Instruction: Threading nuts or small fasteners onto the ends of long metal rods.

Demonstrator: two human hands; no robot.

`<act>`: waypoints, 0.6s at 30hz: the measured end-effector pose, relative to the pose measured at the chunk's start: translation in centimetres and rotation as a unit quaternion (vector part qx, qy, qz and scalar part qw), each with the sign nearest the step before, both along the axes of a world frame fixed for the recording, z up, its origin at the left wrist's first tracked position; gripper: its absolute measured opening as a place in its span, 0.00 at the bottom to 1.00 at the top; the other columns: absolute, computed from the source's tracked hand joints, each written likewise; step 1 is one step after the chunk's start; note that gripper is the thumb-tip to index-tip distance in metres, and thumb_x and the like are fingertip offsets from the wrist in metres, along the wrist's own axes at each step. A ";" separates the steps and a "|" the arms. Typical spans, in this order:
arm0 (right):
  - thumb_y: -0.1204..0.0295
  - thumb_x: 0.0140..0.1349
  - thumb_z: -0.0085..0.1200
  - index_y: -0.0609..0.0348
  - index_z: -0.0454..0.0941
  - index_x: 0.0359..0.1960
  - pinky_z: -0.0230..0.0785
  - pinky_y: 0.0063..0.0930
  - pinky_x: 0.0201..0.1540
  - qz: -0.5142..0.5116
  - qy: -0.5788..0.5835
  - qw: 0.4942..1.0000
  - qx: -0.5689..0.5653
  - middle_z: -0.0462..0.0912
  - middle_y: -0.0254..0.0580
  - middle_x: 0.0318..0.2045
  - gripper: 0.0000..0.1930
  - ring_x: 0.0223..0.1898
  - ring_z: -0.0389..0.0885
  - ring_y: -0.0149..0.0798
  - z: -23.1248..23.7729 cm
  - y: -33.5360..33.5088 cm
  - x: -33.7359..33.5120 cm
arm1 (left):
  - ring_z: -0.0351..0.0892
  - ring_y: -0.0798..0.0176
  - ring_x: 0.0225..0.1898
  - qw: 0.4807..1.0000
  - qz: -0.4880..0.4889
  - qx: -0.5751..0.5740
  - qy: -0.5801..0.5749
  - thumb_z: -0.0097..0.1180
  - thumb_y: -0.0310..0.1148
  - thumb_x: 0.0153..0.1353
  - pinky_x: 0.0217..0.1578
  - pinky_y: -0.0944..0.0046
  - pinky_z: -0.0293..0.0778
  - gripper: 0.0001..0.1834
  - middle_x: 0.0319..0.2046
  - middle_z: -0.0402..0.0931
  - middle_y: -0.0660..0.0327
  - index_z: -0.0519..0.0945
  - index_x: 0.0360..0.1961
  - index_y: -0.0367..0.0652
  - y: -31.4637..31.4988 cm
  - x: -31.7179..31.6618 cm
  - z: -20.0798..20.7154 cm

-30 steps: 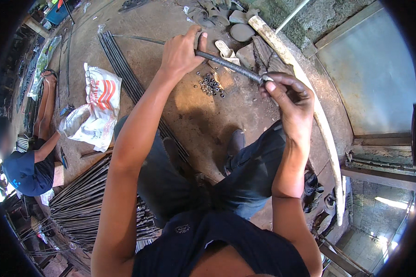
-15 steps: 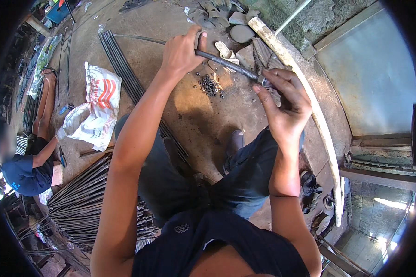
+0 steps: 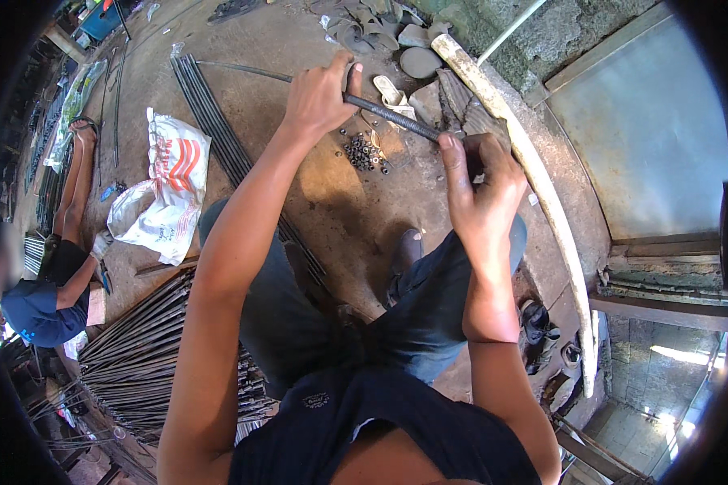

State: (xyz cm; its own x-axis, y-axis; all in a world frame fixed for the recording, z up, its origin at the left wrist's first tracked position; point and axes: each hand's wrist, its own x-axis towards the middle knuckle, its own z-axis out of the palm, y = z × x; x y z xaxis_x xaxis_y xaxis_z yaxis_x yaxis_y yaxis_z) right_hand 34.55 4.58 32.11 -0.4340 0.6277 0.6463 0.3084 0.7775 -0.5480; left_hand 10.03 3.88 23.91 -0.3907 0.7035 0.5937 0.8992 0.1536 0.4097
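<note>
A long, dark metal rod (image 3: 392, 115) with a threaded end slants across in front of me. My left hand (image 3: 319, 97) is closed around it, with the plainer length running out past that hand to the upper left. At the threaded end, my right hand (image 3: 487, 174) pinches the tip between thumb and curled fingers. Whether a small nut sits under those fingertips is hidden. On the floor beyond, below the rod, lies a small heap of dark nuts (image 3: 362, 153).
Several long rods (image 3: 218, 125) lie bundled left of my legs, and a large stack of threaded rods (image 3: 150, 356) spreads lower left. A white sack (image 3: 170, 190) lies near a seated person (image 3: 44, 303). A pale curved pole (image 3: 554, 198) runs along the right; sandals (image 3: 395, 97) lie ahead.
My right hand has shifted slightly left, its fingers curling in from a more extended pose around the rod's tip. My left hand keeps its hold. The seated person's hand has moved slightly off the sack.
</note>
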 end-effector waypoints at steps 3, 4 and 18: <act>0.68 0.60 0.63 0.66 0.74 0.24 0.62 0.34 0.22 -0.007 -0.048 0.999 -0.012 0.75 0.48 0.18 0.14 0.16 0.72 0.42 0.3 0.2 0.1 | 0.78 0.40 0.20 1.000 -0.004 -0.004 -0.002 0.47 0.40 0.66 0.26 0.47 0.74 0.18 0.14 0.74 0.46 0.78 0.45 0.37 -0.1 0.1 0.1; 0.68 0.61 0.62 0.66 0.74 0.24 0.61 0.36 0.22 0.000 -0.059 0.998 -0.008 0.74 0.49 0.17 0.15 0.16 0.71 0.45 0.0 0.5 0.1 | 0.78 0.40 0.20 1.000 -0.001 -0.011 -0.001 0.47 0.40 0.66 0.27 0.47 0.74 0.18 0.14 0.74 0.46 0.78 0.45 0.36 -0.2 0.2 0.2; 0.64 0.58 0.63 0.68 0.77 0.32 0.64 0.35 0.24 0.080 -0.153 0.980 -0.102 0.74 0.49 0.17 0.16 0.17 0.75 0.45 1.0 0.3 0.8 | 0.81 0.39 0.22 0.999 -0.017 -0.026 -0.014 0.43 0.42 0.67 0.29 0.43 0.77 0.21 0.17 0.77 0.42 0.77 0.47 0.34 -0.6 0.5 0.4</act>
State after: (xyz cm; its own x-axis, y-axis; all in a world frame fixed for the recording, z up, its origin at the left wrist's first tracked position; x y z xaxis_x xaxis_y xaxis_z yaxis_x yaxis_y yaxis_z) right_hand 35.33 4.89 33.10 -0.6909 0.6388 0.3385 0.3662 0.7129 -0.5980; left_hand 10.51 3.30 24.32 -0.3819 0.7461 0.5455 0.8927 0.1450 0.4266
